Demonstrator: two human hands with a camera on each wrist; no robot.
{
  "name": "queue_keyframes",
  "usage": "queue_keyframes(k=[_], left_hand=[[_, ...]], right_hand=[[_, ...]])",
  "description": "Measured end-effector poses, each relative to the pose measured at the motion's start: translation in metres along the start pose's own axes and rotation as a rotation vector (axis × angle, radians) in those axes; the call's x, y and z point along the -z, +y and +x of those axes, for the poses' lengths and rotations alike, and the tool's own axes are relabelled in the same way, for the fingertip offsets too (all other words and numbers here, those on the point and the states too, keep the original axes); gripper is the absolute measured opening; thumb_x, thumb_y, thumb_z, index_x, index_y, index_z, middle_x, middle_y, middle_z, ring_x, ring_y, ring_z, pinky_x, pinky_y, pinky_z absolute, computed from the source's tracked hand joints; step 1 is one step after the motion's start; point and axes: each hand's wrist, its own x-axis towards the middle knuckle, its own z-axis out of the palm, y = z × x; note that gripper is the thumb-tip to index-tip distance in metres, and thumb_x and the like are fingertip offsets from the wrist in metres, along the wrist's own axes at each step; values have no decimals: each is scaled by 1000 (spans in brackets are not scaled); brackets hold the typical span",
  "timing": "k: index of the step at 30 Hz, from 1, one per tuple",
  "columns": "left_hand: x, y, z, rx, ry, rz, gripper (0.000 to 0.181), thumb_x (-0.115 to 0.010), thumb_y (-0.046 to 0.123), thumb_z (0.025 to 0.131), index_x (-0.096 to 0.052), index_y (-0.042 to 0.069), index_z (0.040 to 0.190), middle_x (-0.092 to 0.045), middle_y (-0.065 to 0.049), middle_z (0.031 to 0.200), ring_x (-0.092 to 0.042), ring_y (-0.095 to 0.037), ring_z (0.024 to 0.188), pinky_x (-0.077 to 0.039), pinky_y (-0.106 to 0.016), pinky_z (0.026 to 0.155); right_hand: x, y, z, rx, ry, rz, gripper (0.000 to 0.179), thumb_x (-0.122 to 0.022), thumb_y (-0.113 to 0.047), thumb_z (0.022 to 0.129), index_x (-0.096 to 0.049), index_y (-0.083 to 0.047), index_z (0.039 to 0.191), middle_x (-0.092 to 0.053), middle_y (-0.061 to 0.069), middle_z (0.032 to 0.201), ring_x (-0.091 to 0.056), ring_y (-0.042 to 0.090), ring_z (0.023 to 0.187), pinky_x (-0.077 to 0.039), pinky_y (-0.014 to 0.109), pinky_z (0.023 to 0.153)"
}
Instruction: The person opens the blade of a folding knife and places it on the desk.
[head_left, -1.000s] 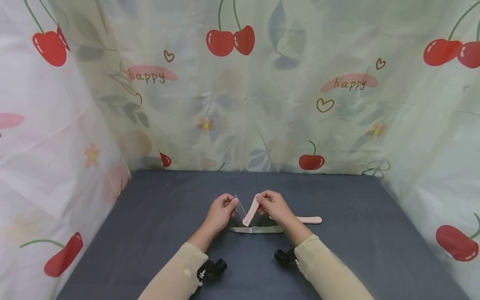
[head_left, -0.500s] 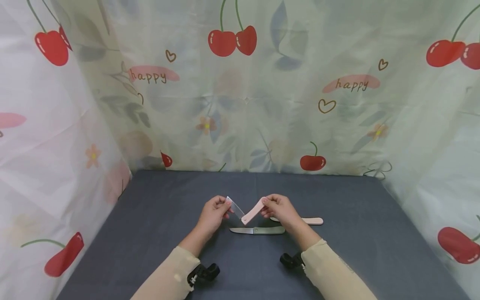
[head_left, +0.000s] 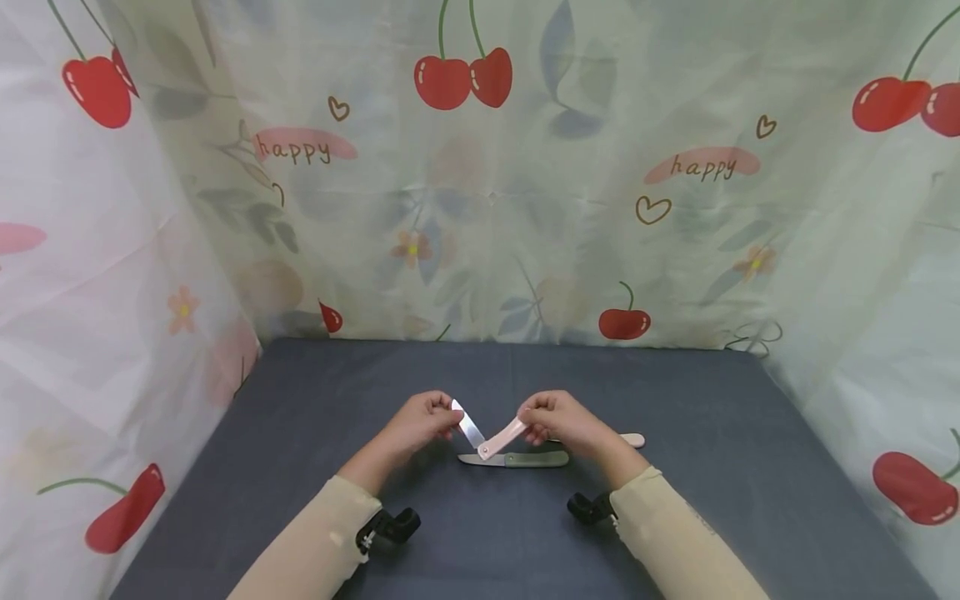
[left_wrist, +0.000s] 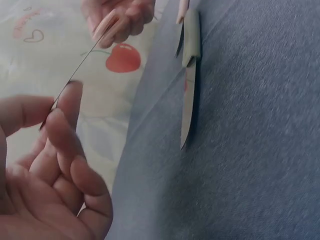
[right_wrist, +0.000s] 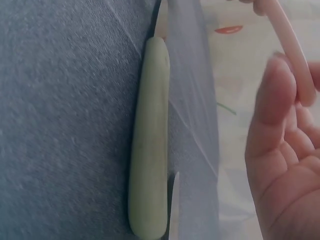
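Between my hands a pink folding knife (head_left: 501,439) is held partly unfolded, its blade and handle making a wide V with the pivot at the bottom. My left hand (head_left: 420,421) pinches the shiny blade near its tip between thumb and fingers. The far end of the pink handle is pinched by my right hand (head_left: 562,421). Just below the pivot in the head view, a green-handled knife (head_left: 536,459) lies on the dark cloth, blade out to the left. In the right wrist view, the pink handle (right_wrist: 292,50) rests between thumb and fingers.
A second pink-handled knife (head_left: 633,439) lies behind the green one, largely hidden by my right hand and wrist. Dark grey cloth (head_left: 337,400) covers the table. A cherry-print curtain (head_left: 487,250) stands along the back and both sides.
The pink knife has opened from a narrow V to a wider one, its blade tilting left. My hands have moved apart, and the pivot has shifted slightly left.
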Motion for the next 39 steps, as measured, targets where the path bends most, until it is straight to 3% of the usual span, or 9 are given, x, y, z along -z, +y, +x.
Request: queue_keyframes(k=[7, 14, 19, 30, 39], left_hand=[[8, 4, -1, 41, -97, 90, 11, -67, 5, 92, -57, 2, 89, -72, -6, 78, -59, -13, 63, -50, -34, 68], [8, 5, -2, 37, -80, 93, 15, -67, 8, 95, -54, 5, 87, -73, -6, 79, -59, -14, 64, -49, -38, 70], [7, 5, -3, 11, -4, 64, 17, -65, 6, 96, -52, 5, 86, -73, -7, 79, -58, -14, 63, -48, -36, 68], [2, 3, 0, 7, 279, -77, 20, -67, 10, 96, -49, 8, 87, -75, -9, 83, -59, -17, 66, -45, -31, 64], [-7, 1, 6, 0, 426, -273, 19, -69, 9, 95, -51, 8, 87, -74, -3, 78, -58, -9, 60, -45, -25, 63]], right_hand=[[5, -2, -1, -37, -141, -16, 19, -60, -6, 99, -63, 11, 105, -68, 11, 81, -64, 13, 67, -56, 28, 65], [6, -2, -4, -37, -120, 0, 19, -58, -7, 101, -62, 11, 107, -68, 11, 83, -66, 14, 71, -57, 28, 67], [5, 1, -4, -20, -36, 11, 19, -56, -6, 102, -60, 11, 107, -67, 10, 84, -66, 14, 74, -57, 28, 68], [-4, -1, -1, 24, 241, 114, 22, -54, -7, 103, -56, 13, 112, -68, 7, 83, -66, 11, 73, -57, 28, 71], [-14, 1, 10, 46, 412, 242, 21, -57, -8, 102, -56, 11, 110, -68, 7, 81, -66, 10, 70, -57, 24, 68]])
